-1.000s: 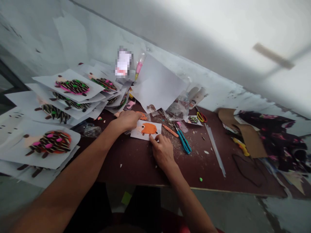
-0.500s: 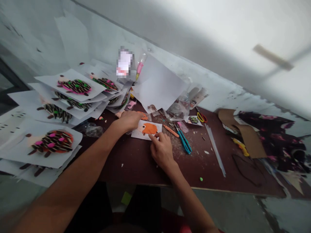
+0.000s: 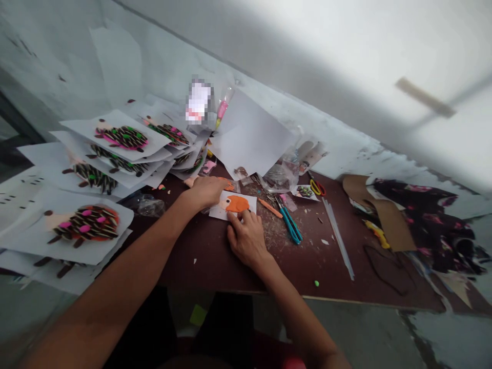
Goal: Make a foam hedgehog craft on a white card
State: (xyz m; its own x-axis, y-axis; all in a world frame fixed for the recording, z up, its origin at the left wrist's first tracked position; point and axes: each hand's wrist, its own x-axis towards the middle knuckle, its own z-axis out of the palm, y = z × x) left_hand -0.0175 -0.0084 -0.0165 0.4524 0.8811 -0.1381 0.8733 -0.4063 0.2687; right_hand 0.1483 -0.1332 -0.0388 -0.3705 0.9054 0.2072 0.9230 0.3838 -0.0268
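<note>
While the left forearm slanted up from seven o'clock in the head view, the left hand lay palm down at the card's ten o'clock corner; whether its fingers were together or apart could not be told. From five o'clock came the right hand, curled, thumb and forefinger apart, fingertips at the lower edge of the small white card, which lay just below the view's centre.

On it sat one orange shape. Around it, counted: one orange stick and one teal-handled tool toward four o'clock, one pair of scissors and one small hedgehog card toward three. The hedgehog sheets at nine (a leaning, overlapping heap) could not be counted.

The left hand partly hid an orange-and-peach piece behind it. Clear plastic crowded one o'clock, and crumbs littered the brown table.
</note>
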